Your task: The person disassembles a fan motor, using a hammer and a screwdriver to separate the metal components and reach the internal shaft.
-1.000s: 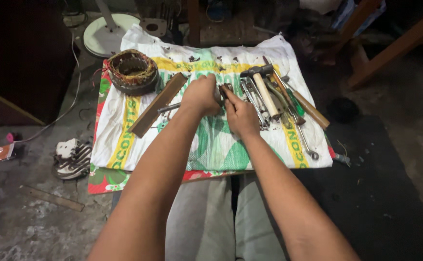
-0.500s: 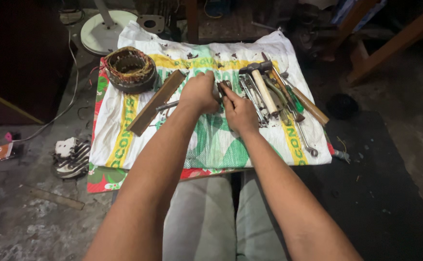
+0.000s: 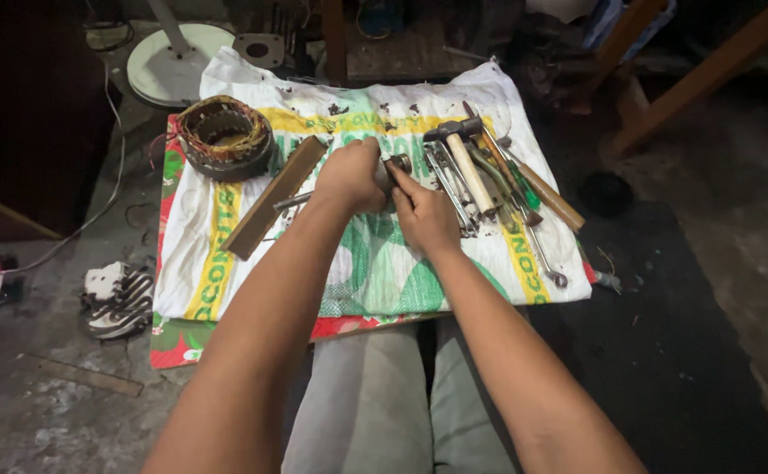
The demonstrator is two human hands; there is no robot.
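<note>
A small dark round metal part (image 3: 397, 164) sits pinched between both hands' fingers.

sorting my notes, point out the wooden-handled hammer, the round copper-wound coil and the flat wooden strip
wooden-handled hammer (image 3: 469, 171), head view, mid handle
round copper-wound coil (image 3: 224, 138), head view, near rim
flat wooden strip (image 3: 274, 197), head view, middle

white-green-yellow sack (image 3: 375, 263), striped sandal (image 3: 119, 298), grey trousers (image 3: 375, 404)

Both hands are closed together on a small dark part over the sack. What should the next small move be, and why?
Probably lift the small round metal part slightly clear of the woven sack. The left hand wraps it and the right hand pinches its edge, while wrenches and a hammer crowd right beside.
</note>
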